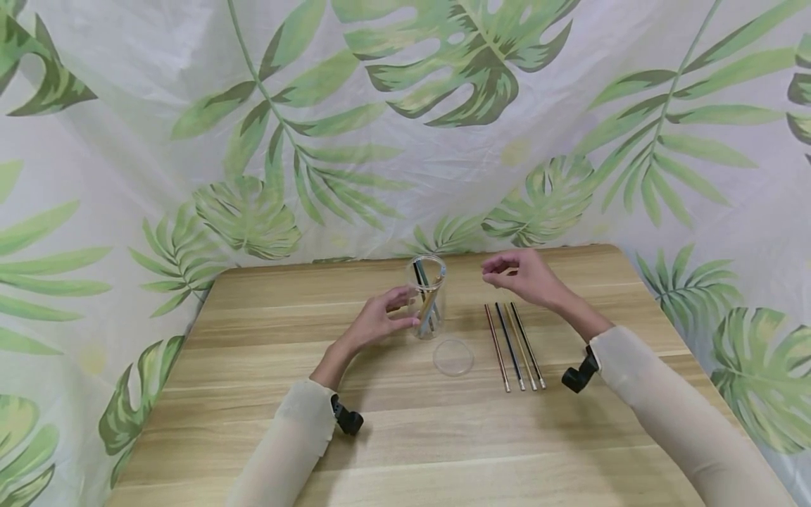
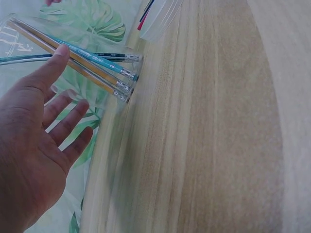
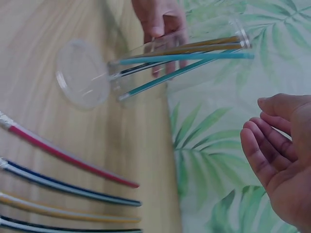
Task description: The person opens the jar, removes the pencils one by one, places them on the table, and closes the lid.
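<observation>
A clear plastic jar [image 1: 442, 317] stands upright toward the back of the table with several pencils [image 2: 92, 59] leaning inside it, teal, black and yellow-brown. My left hand [image 1: 378, 318] is at the jar's left side, fingers loosely spread behind it and thumb at its front. To the right of the jar, my right hand [image 1: 521, 274] hovers beyond the loose pencils, its fingers softly bent and nothing in them. A row of pencils [image 1: 514, 345], red, dark blue, yellow and black, lies on the table below that hand, eraser ends toward me.
A round clear lid [image 1: 453, 358] lies flat in front of the jar, left of the pencil row. The wooden table [image 1: 405, 436] ends at the back against a leaf-patterned cloth [image 1: 380, 176]. Each wrist carries a small black camera [image 1: 579, 372].
</observation>
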Demonstrator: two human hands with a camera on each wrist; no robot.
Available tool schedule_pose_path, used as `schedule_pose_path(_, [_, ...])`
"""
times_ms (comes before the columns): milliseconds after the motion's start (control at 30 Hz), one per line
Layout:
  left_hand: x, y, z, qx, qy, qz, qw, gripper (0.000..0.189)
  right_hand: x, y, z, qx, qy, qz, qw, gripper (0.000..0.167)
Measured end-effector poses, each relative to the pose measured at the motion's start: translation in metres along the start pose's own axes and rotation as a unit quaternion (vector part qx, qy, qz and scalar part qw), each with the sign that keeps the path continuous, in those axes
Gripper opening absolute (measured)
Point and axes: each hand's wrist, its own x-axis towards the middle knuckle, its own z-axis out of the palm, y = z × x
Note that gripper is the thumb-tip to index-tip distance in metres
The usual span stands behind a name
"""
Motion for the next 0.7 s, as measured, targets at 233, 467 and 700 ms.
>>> schedule_pose_path(233, [0.0, 0.0, 0.0, 0.006, -0.004, 0.0, 1.0, 0.075, 0.015, -0.018, -0.003, -0.02, -0.028, -0.046, 0.9983, 0.019])
schedule_pose_path(467, [0.0, -0.003, 0.0, 0.004, -0.001, 0.008, 1.0, 0.076, 0.027, -0.036, 0.001, -0.028, -0.054, -0.07, 0.9957, 0.019])
schedule_pose_path(700, [0.001, -0.003, 0.0, 0.0, 0.006, 0.016, 0.9999, 0.073, 0.039, -0.053, 0.007, -0.033, -0.053, -0.075, 0.9952, 0.016])
